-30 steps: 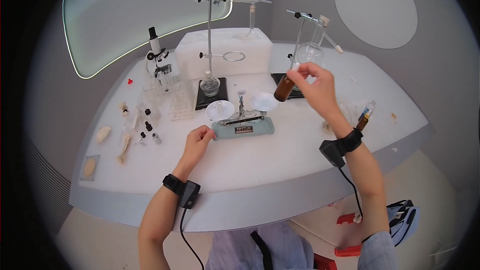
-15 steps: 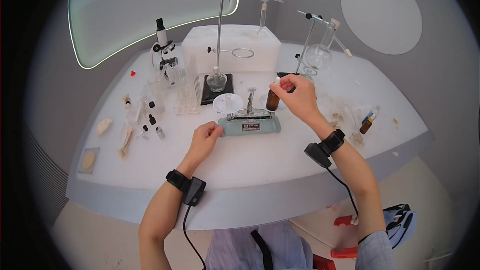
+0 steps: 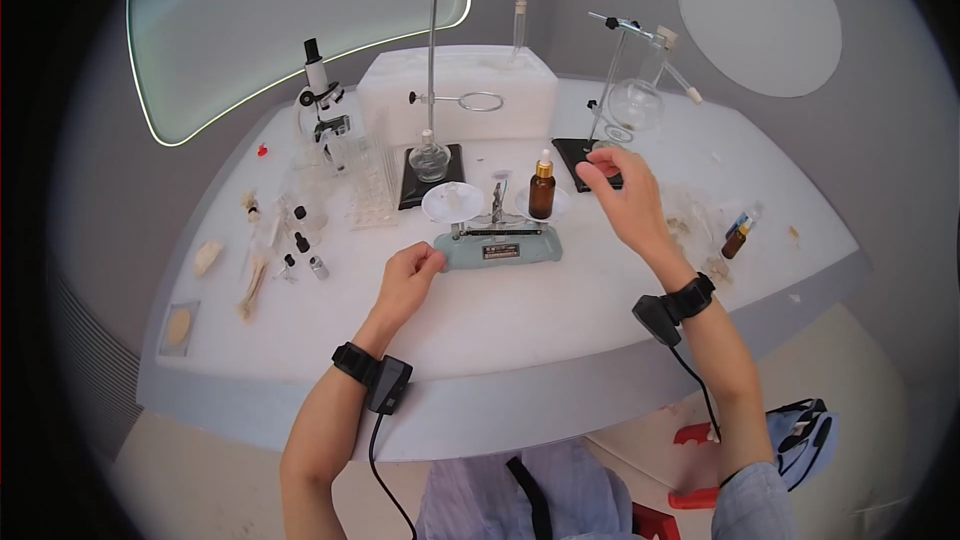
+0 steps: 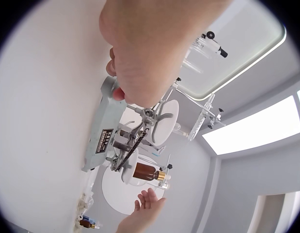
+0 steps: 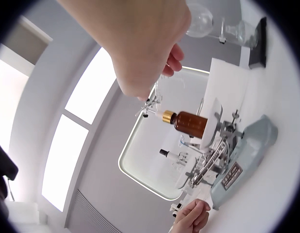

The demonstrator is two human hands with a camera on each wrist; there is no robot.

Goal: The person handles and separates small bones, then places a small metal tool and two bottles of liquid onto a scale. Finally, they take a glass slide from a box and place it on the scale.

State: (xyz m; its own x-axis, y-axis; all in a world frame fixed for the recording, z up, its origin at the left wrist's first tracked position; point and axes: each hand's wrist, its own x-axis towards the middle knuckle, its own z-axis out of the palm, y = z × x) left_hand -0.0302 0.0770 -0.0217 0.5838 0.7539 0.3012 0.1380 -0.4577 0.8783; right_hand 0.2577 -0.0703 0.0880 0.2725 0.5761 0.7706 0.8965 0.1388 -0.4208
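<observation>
I have the brown dropper bottle (image 3: 541,192) upright on the right pan (image 3: 562,207) of the balance (image 3: 500,252), back from the counter's (image 3: 560,330) front edge. The right hand (image 3: 630,198) is nearer, fingers parted and empty; the bottle lies just left of them, long axis vertical, bulb (image 3: 545,157) up. The left hand (image 3: 405,282) pinches the balance's left end.

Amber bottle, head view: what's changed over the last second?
The amber bottle came left and down onto the right pan of the balance, upright; the right hand let go and drew back rightward. Unchanged: left hand at the balance's left end.
</observation>
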